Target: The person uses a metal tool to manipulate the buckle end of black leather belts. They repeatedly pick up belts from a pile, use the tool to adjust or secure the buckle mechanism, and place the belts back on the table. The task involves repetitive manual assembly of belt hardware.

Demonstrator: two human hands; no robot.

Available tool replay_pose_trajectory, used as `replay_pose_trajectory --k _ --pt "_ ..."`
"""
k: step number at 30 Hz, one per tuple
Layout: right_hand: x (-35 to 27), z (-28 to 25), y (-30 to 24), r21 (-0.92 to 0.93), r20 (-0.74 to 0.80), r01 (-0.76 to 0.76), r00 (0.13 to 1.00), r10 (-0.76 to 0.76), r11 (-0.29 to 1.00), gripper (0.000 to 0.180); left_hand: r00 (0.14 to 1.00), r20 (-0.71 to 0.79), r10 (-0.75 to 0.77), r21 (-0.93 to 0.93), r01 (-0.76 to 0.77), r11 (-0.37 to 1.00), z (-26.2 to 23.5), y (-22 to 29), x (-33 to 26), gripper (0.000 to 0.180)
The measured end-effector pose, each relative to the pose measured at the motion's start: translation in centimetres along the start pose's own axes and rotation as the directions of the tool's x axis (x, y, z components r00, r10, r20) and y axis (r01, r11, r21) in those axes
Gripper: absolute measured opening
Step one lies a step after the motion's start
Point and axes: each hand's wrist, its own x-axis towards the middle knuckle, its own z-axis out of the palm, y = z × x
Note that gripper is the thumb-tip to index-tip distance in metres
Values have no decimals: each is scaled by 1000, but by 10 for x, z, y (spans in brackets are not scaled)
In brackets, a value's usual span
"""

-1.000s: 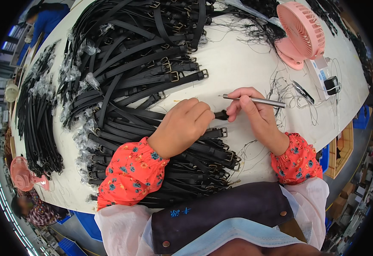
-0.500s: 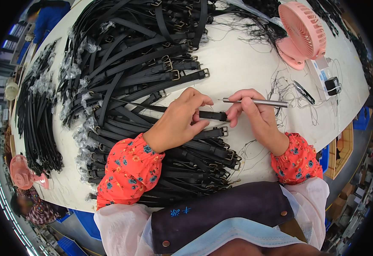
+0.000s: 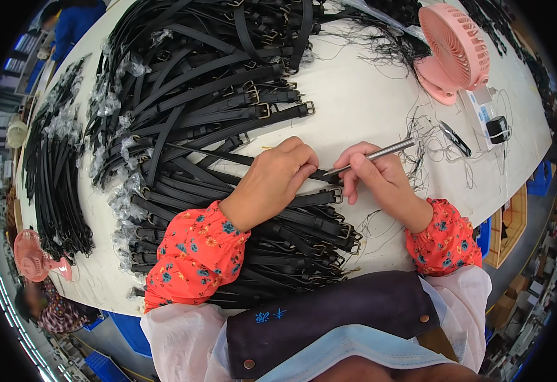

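A thin black belt (image 3: 320, 174) lies under my left hand (image 3: 271, 179), whose thumb and fingers are pinched on it close to its buckle end. My right hand (image 3: 379, 177) holds a slim silver pen-shaped tool (image 3: 390, 149) between thumb and fingers. Its narrow end points down to the left and meets or nearly meets the belt beside my left fingertips; the very tip is hard to make out. The lower fingers of my right hand are by the belt's end. Beneath and around my left hand spreads a large pile of black belts (image 3: 192, 86) with metal buckles.
Clear plastic wrap (image 3: 122, 210) runs along the pile's left side. Another bundle of black straps (image 3: 59, 204) lies farther left. At the far right stand a pink fan (image 3: 453, 48), black snips (image 3: 455, 138), loose threads and a black plug adapter (image 3: 497, 129). A second pink fan (image 3: 31, 256) is at left.
The tool has tilted and its narrow end has come down onto or close to the belt. My left fingers have closed together, and my left hand has shifted slightly right.
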Motion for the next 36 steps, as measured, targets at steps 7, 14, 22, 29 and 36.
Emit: replay_pose_trajectory --k 7,14,22,29,36 --pt "0 0 3 30 10 -1 1000 1 1000 39 999 17 -41 -69 42 997 -2 -1 0 5" --pt "1 2 3 56 16 -19 1000 18 998 37 996 44 -73 -108 78 991 -6 0 0 5" --pt "2 3 4 27 14 -14 1000 14 1000 38 995 61 -78 -100 84 991 -8 1 0 5" --pt "2 4 4 31 11 -6 1000 6 1000 38 995 67 -78 -150 87 985 -8 1 -1 7" --pt "2 1 3 31 27 -5 1000 4 999 38 999 -22 -37 -74 35 997 -1 7 -1 13"
